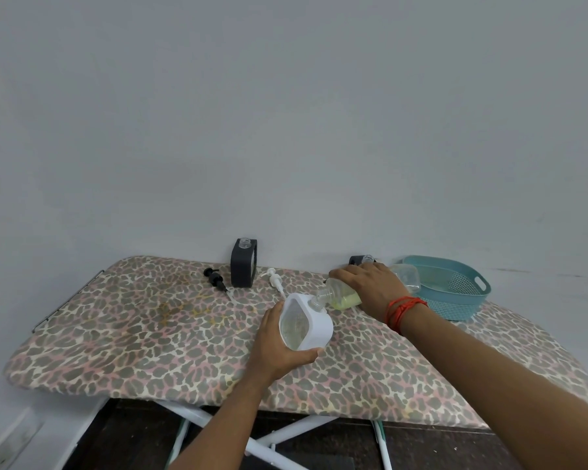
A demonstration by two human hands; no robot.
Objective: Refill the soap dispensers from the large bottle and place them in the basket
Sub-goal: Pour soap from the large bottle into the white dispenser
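Observation:
My left hand [279, 347] grips a white square soap dispenser [306, 322], tilted, with its open neck facing right. My right hand [370, 286] holds the large clear bottle [347, 293] on its side, yellowish soap inside, its mouth touching the dispenser's neck. A black dispenser [243, 262] without a pump stands upright by the wall. Another black dispenser [360, 259] shows partly behind my right hand. A teal basket [455, 286] sits at the right. A black pump [216, 279] and a white pump [276, 281] lie loose on the board.
Everything rests on an ironing board [150, 334] with a leopard-print cover, pushed against a plain grey wall. White crossed legs [252, 432] and a dark floor show below the near edge.

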